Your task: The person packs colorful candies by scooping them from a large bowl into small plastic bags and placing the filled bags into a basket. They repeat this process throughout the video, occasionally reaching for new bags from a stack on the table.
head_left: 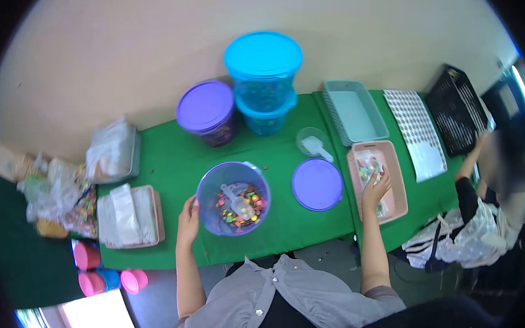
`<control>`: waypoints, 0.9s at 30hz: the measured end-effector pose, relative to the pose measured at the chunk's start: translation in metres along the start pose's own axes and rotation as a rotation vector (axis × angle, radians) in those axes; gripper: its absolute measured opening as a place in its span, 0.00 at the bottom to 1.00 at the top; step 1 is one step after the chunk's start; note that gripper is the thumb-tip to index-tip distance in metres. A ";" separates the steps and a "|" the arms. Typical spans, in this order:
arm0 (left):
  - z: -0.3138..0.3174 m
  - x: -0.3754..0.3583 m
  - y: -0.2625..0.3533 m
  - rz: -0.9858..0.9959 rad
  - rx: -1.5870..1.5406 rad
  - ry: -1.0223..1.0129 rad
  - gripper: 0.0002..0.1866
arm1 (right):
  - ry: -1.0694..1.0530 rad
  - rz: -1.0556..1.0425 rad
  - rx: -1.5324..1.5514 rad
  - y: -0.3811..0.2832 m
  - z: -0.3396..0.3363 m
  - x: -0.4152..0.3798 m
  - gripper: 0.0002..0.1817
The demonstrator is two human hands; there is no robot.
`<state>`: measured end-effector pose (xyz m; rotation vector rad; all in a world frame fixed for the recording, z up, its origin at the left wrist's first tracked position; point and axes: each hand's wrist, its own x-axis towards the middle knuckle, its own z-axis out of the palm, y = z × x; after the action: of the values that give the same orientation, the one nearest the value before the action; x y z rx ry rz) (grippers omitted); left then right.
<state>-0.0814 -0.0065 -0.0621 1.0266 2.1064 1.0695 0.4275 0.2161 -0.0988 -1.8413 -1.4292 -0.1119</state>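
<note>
A purple bucket (233, 170) with colourful candies (253, 196) at its bottom stands before me, and a clear scoop (238, 203) lies on the candies. My left hand (188, 219) touches the bucket's left side, its fingers hard to make out. On the right, my right hand (376, 188) is over a pink basket (395, 183), at a clear bag of colourful candies (367, 162) lying in it. Whether the fingers grip the bag is unclear. A round purple lid (317, 184) lies between bucket and basket.
Lidded purple (205, 106) and blue tubs (263, 54) stand at the back. Nearby are a small bowl with a scoop (313, 144), a teal basket (357, 111), a sticker sheet (413, 124) and a black crate (454, 110). Bag-filled trays (127, 217) stand left; another person (488, 210) is right.
</note>
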 end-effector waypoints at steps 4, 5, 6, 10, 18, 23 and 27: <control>-0.036 -0.005 0.008 -0.007 -0.127 0.121 0.21 | -0.082 -0.245 0.343 -0.159 -0.001 -0.026 0.19; -0.049 -0.006 0.004 0.024 -0.134 0.170 0.19 | -0.193 -0.273 0.441 -0.202 -0.006 -0.041 0.20; -0.063 -0.007 -0.001 0.007 -0.134 0.211 0.19 | -0.302 -0.299 0.536 -0.242 -0.009 -0.059 0.20; -0.122 -0.015 -0.031 0.110 -0.016 0.470 0.15 | -0.642 -0.464 0.868 -0.374 -0.029 -0.149 0.22; -0.202 -0.024 -0.132 0.162 0.316 0.628 0.20 | -1.346 -0.541 0.961 -0.505 0.059 -0.360 0.20; -0.215 -0.032 -0.155 0.140 0.268 0.566 0.21 | -1.495 -0.345 0.568 -0.534 0.129 -0.433 0.27; -0.219 -0.038 -0.160 0.137 0.277 0.487 0.19 | -1.431 -0.341 0.587 -0.543 0.125 -0.435 0.22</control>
<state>-0.2838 -0.1902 -0.0763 1.1385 2.6656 1.2126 -0.2399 -0.0161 -0.1225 -1.0292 -2.2814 1.5496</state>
